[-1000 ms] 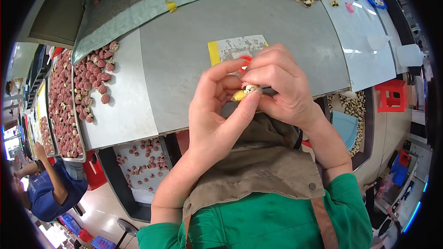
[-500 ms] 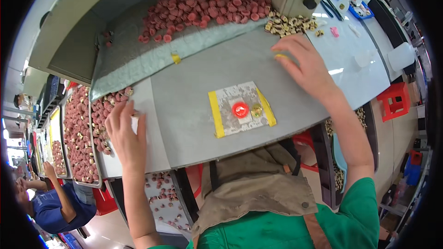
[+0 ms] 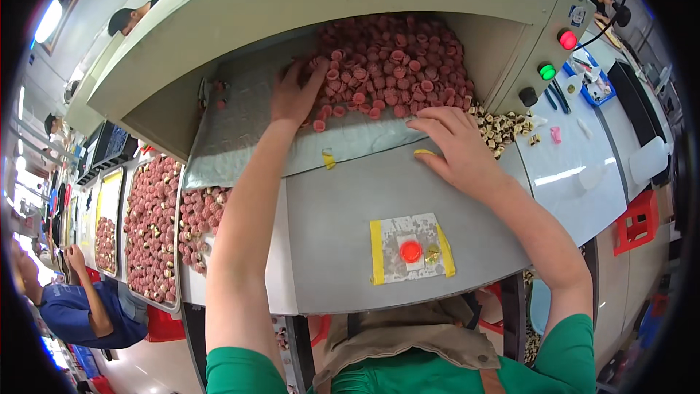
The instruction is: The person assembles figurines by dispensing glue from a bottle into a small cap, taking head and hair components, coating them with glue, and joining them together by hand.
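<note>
My left hand (image 3: 293,98) reaches under the grey-beige machine hood, fingers apart at the left edge of a heap of small dark-red ridged cups (image 3: 397,66). Its fingertips touch the heap; I see no cup clearly held. My right hand (image 3: 463,153) hovers at the heap's front right, fingers loosely curved and thumb apart, with a yellow wrap on the thumb and nothing visible between. Beside it lies a small pile of gold-and-dark pieces (image 3: 499,130). Nearer me, a taped-down plate (image 3: 394,266) bears a round red piece (image 3: 410,251) and a small gold piece (image 3: 432,254).
The hood (image 3: 328,0) arches low over the heap, with red and green lamps on its right post. Trays of red-and-gold pieces (image 3: 152,226) stand at left, near a person in blue (image 3: 87,314). A blue tray (image 3: 594,80) and red stool (image 3: 636,222) are at right.
My left hand has moved from the loose pieces at the left up to the red heap. The right hand stays near the gold pieces. The view has tilted upward, showing more hood.
</note>
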{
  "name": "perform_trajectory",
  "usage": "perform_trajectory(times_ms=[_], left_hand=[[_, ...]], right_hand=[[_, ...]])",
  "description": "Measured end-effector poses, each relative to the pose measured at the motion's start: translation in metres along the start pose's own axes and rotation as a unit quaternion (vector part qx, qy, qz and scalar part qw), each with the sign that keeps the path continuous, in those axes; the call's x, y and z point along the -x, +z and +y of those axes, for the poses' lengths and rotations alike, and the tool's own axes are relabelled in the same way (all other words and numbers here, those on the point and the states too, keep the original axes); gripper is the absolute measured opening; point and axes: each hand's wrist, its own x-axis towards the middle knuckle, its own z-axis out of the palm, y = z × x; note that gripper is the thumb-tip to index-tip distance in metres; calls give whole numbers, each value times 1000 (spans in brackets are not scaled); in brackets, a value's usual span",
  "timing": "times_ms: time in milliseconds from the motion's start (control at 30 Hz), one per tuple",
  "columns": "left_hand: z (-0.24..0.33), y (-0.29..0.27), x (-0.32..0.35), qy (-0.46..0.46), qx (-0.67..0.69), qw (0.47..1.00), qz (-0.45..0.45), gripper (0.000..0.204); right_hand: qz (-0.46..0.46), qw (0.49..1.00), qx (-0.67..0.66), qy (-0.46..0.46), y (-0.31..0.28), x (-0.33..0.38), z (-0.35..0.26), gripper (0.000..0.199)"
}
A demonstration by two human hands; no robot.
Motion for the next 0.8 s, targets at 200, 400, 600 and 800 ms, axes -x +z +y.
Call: perform_trajectory(times_ms=[200,400,600,800], left_hand=[[52,52,4,62,74,993,69,63],[79,79,12,174,38,973,150,35],[68,65,17,193,36,979,54,29],[77,29,54,220,-23,968,117,31]], right_hand=[[-4,999,32,15,4,4,29,42],[8,999,44,15,2,5,37,39],[68,997,23,24,-49,29,40,21],[-25,994,77,73,-51,56,42,19]])
